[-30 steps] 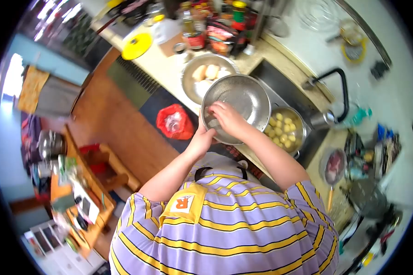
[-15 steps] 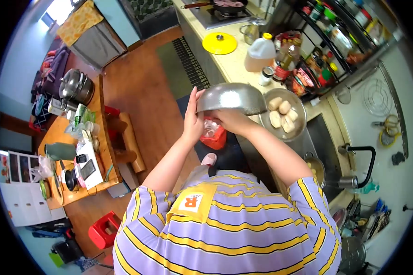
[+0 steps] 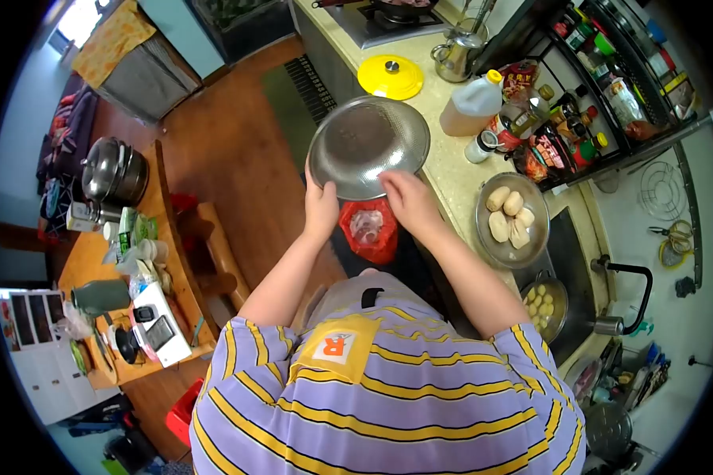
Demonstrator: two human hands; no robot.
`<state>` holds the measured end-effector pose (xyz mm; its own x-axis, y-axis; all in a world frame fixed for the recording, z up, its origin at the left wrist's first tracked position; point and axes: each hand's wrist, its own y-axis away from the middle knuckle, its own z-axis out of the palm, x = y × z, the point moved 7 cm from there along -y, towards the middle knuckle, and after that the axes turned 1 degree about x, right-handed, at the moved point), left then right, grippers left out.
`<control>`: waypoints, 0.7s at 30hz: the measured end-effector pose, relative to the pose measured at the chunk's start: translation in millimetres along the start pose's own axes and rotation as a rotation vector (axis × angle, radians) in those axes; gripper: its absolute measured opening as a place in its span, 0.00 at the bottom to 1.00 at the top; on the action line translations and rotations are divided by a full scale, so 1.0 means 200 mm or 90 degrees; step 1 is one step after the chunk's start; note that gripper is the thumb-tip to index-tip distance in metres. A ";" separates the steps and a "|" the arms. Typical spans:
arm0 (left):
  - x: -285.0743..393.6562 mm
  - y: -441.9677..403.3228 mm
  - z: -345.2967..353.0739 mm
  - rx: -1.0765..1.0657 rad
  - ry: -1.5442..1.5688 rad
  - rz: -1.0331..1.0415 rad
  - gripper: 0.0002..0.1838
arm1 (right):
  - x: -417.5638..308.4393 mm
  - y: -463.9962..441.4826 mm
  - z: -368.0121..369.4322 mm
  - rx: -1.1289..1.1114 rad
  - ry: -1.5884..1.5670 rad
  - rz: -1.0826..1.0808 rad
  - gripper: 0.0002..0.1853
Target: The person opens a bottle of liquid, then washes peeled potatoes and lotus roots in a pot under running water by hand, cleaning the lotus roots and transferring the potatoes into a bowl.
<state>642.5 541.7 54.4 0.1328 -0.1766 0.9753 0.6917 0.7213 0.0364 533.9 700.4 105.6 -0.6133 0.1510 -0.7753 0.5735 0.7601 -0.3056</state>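
A perforated metal colander (image 3: pixel 370 142) is tilted in front of me, its round face toward the camera. My left hand (image 3: pixel 322 210) grips its lower left rim, with the thumb showing on the near side. At the lower right rim, the fingers of my right hand (image 3: pixel 408 202) are bent together against the metal. Just below the colander stands a red bin (image 3: pixel 372 245) lined with a clear plastic bag. To the right, a metal bowl (image 3: pixel 543 237) on the counter holds several peeled pale root vegetables (image 3: pixel 512 203).
A pot (image 3: pixel 558 305) with small yellowish pieces stands in the sink (image 3: pixel 576 261), near the black tap (image 3: pixel 646 293). Along the counter are a yellow lid (image 3: pixel 404 77), a large jug (image 3: pixel 469 111) and a rack of bottles. A cluttered wooden table (image 3: pixel 95 253) stands to the left.
The colander has turned from nearly edge-on to face the camera and shifted slightly left. My right hand has come from beneath it to its lower right rim. The view has shifted a little.
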 end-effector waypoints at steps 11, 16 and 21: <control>-0.04 0.28 0.25 -0.137 0.010 -0.296 0.43 | -0.15 -0.26 -0.03 0.140 0.117 -0.186 0.13; -0.07 0.32 0.35 -0.201 0.008 -0.195 0.42 | -0.09 0.16 -0.09 -0.202 0.172 -0.217 0.04; -0.03 0.61 0.82 -0.357 -0.008 -0.237 0.41 | 0.11 0.76 -0.68 -0.115 0.413 -0.040 0.10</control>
<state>610.1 740.0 88.8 -0.1918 -0.3357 0.9222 0.9542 0.1559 0.2552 533.6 905.0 118.3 -0.8764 0.4098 -0.2530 0.4615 0.8646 -0.1985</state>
